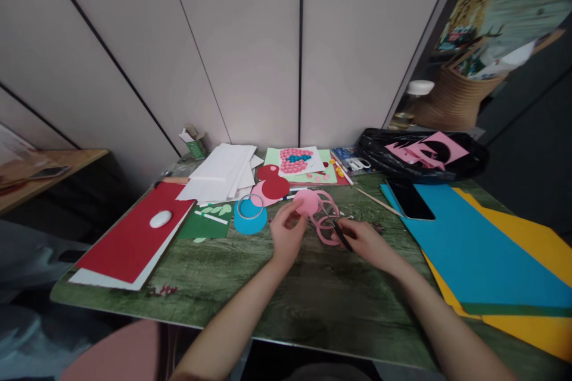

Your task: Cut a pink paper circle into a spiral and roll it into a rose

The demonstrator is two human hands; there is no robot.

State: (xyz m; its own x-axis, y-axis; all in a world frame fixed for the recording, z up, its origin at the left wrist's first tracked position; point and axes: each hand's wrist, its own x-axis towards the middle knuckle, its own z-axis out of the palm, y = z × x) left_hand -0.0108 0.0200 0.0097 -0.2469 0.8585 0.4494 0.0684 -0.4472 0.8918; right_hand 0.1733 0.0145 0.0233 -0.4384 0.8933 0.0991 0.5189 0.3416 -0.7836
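Note:
My left hand [288,231] pinches a pink paper disc [307,201] just above the green table [232,277]. My right hand [364,241] is closed round black-handled scissors [340,232], whose blades point toward the disc. Pink paper offcuts with round holes [325,227] lie under and between both hands. A blue paper circle [250,218] with a clear tape ring [250,206] on it sits just left of my left hand.
A red sheet [134,238] with a white oval object [160,218] lies at left. White paper [226,174], red circles [273,183] and a heart card [298,162] sit behind. Blue sheet [473,244], yellow sheets, a phone [410,199] and a black bag [420,158] are at right.

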